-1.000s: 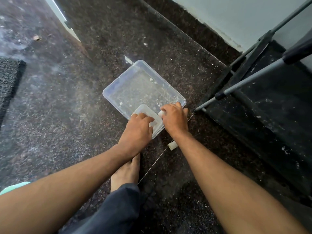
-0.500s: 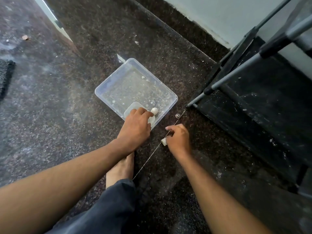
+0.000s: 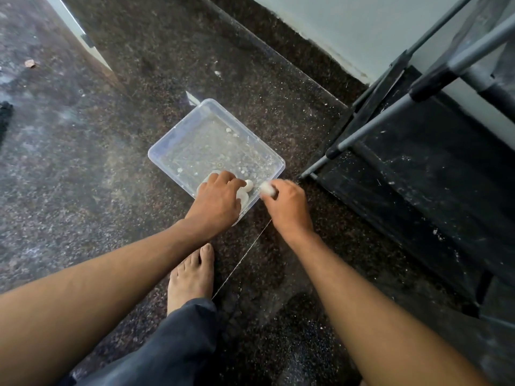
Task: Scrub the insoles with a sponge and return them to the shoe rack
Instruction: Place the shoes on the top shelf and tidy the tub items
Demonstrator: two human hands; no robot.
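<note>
A clear plastic tub point(image 3: 178, 140) with shallow water stands on the dark stone floor. My left hand point(image 3: 217, 199) reaches into its near corner and grips a pale translucent object point(image 3: 243, 196) that is mostly hidden under the fingers; a small white knob point(image 3: 249, 185) pokes out beside them. Just outside the tub's near right rim, my right hand point(image 3: 287, 204) pinches a small white piece point(image 3: 267, 188) between its fingers. No insole shows plainly. The black shoe rack point(image 3: 418, 168) with grey poles stands at the right.
My bare foot point(image 3: 192, 277) and dark trouser leg point(image 3: 172, 338) are below the tub. A pale wall with a dark skirting point(image 3: 292, 48) runs along the back. A thin floor joint point(image 3: 242, 257) passes between my arms. A dark mat edge point(image 3: 4, 112) lies at far left.
My right hand went from the tub down to the floor, picked up the small white piece there, and has come back up to the tub's rim. My left hand stayed in the tub.
</note>
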